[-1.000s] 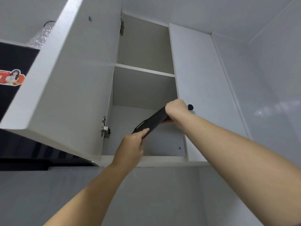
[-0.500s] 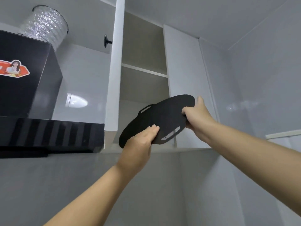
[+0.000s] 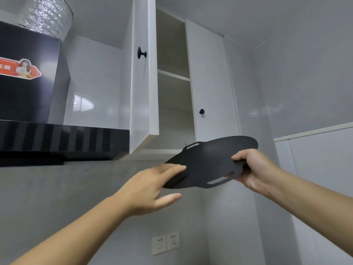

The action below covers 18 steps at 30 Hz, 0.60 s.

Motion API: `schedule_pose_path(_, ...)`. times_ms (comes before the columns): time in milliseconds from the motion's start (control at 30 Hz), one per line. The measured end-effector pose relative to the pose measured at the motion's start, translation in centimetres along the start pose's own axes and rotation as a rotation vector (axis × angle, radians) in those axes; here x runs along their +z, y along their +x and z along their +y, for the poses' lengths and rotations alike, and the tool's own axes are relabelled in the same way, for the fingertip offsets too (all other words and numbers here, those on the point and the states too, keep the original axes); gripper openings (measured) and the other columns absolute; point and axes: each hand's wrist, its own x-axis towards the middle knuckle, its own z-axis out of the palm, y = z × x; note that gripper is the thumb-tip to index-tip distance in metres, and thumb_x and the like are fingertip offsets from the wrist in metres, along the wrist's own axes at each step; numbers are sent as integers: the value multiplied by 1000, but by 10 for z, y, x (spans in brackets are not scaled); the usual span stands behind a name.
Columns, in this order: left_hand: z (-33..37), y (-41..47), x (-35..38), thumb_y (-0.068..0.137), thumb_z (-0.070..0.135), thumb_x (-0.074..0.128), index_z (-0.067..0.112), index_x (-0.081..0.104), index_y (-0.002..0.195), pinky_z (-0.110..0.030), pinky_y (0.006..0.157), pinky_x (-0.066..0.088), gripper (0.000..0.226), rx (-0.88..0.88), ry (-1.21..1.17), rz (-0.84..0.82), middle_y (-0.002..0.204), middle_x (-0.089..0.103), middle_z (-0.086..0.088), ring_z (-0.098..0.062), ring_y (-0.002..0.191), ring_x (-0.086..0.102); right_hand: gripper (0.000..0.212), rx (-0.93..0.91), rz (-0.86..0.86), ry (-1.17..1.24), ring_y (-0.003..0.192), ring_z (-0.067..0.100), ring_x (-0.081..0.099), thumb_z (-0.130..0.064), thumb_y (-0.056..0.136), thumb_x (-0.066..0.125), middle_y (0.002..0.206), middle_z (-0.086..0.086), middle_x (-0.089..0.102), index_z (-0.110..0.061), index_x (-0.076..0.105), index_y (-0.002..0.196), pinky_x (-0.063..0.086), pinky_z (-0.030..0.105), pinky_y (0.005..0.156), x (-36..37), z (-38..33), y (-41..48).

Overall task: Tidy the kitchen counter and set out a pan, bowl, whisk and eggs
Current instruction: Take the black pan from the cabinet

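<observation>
Two hands hold a mat point(image 3: 210, 163) in the air just below the open cupboard point(image 3: 172, 104). Most of the right hand point(image 3: 256, 169) is hidden beneath the mat, and its thumb pinches the right rim from above. On the left edge the left hand point(image 3: 150, 186) lies flat, fingers straight, thumb spread below. The door point(image 3: 143, 83) cuts off the cupboard's bottom; one shelf point(image 3: 172, 75) shows. The mat is thin, black, round and tilted, with two slots.

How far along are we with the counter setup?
Early. Done: the cabinet door stands open and the flat black mat is outside it. In hand: the right hand pinches its edge, the left hand touches the other side. Left: pan, bowl, whisk and eggs, none in view.
</observation>
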Motion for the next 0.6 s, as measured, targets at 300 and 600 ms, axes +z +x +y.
schedule_pose_path(300,-20,-3,-45,86,23,67,14,42,114,-38,68,51,38,-320,-9,559,108,48,0,-15,83,52,25,59,35,60,70,26,56,8,86,33,85,12,57,-3,55,86,52,27,42,-2,11,-21)
schedule_pose_path(600,-27,41,-24,93,14,58,25,-1,152,-39,92,48,84,-153,119,531,160,15,-3,-26,139,35,26,92,40,70,67,27,55,9,85,32,80,12,57,-2,56,85,52,28,42,-10,27,-5)
